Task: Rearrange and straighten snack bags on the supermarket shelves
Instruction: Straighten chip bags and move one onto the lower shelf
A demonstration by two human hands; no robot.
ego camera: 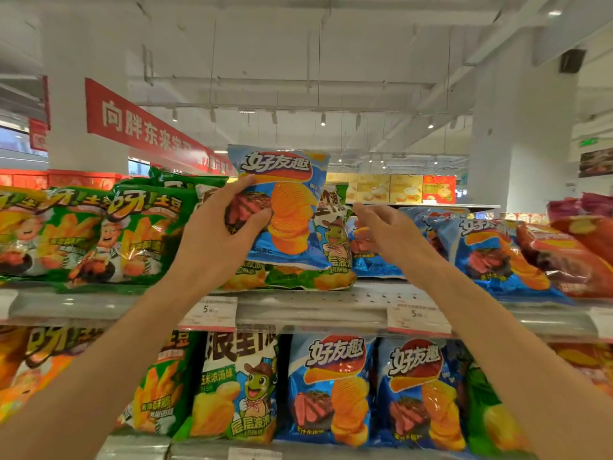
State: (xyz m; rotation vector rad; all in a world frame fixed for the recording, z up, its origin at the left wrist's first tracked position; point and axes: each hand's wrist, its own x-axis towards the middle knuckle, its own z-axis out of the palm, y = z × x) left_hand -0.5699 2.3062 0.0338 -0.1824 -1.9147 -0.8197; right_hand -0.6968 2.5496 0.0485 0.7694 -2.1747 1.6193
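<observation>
Two hands raised to top shelf (311, 305) level.

Left hand (217, 232): grips blue bag (292, 207) at lower left edge; thumb across front panel over steak print, fingers (243, 184) curled round left side. Bag held upright, slightly tilted, lifted clear of shelf, in front of green-and-white bag (333, 240).

Right hand (386, 232): holds nothing; fingers extended and loosely spread, tips near green-and-white bag, just beside right edge of blue bag. Contact with either bag: cannot tell.

Top shelf, left to right:
- green bags (132, 234), standing in row, overlapping
- green-and-white bag, partly hidden behind blue bag
- blue bags (491, 254), leaning to right, not squared
- red bags (570, 257), tilted, at far right

Shelf edge: two price tags (212, 312), one below each forearm.

Lower shelf, left to right: orange and green bags at left, partly hidden by left forearm; green-and-white bag; two blue bags (331, 386) standing upright side by side, faces forward; green bag at right, partly hidden by right forearm.

Background: red banner (142, 124) with white characters at upper left; white pillars and ceiling beams above.
</observation>
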